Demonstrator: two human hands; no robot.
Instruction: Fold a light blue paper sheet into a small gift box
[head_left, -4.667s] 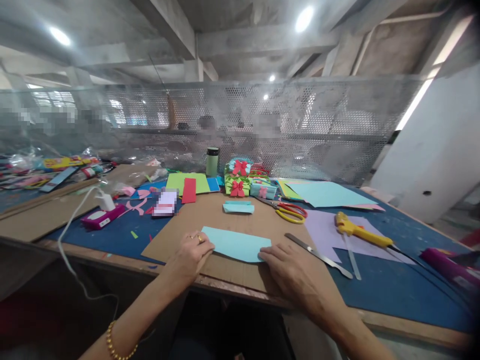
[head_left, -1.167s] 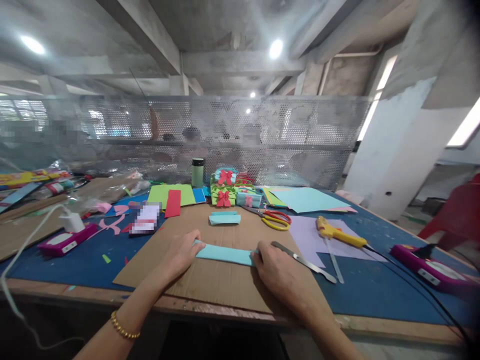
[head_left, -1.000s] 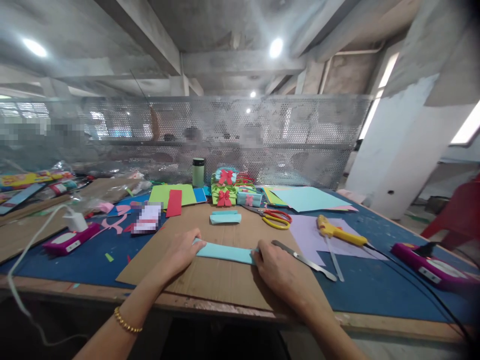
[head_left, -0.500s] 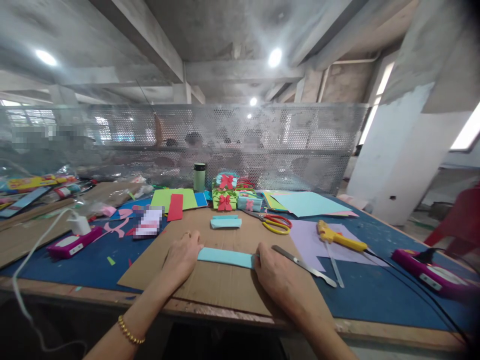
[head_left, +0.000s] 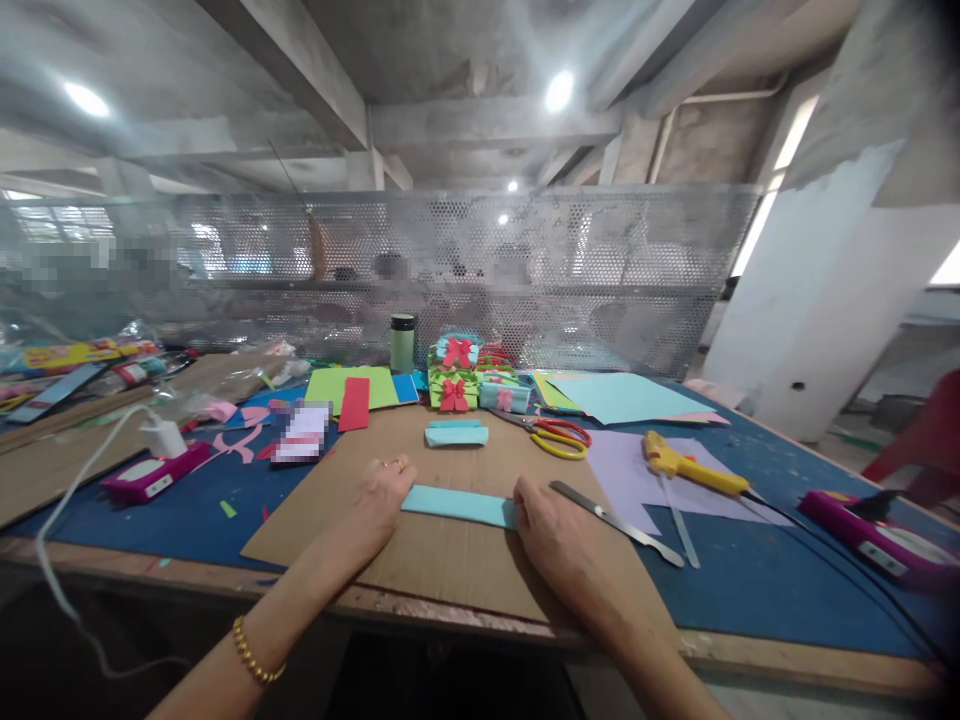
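Note:
A folded light-blue paper strip [head_left: 460, 507] lies low over the brown cardboard sheet [head_left: 450, 570]. My left hand [head_left: 381, 500] has its fingers curled on the strip's left end, with a ring on one finger. At the right end, my right hand [head_left: 553, 525] pinches the strip between thumb and bent fingers. Just beyond it rests another folded light-blue paper piece [head_left: 457, 435]. Beside my right hand is a metal craft knife or scraper [head_left: 619, 525], and scissors [head_left: 559, 438] with red and yellow handles lie farther back.
A yellow hot glue gun [head_left: 690, 470] rests on lilac paper at the right, its black cord running to a purple power strip [head_left: 870, 540]. Small paper bags with red bows [head_left: 454, 385] stand at the back near a green bottle [head_left: 403, 345]. A phone [head_left: 301, 433] lies left.
The view has shifted slightly. Both hands stay at the ends of the blue strip, with the fingers of each curled a little more around it.

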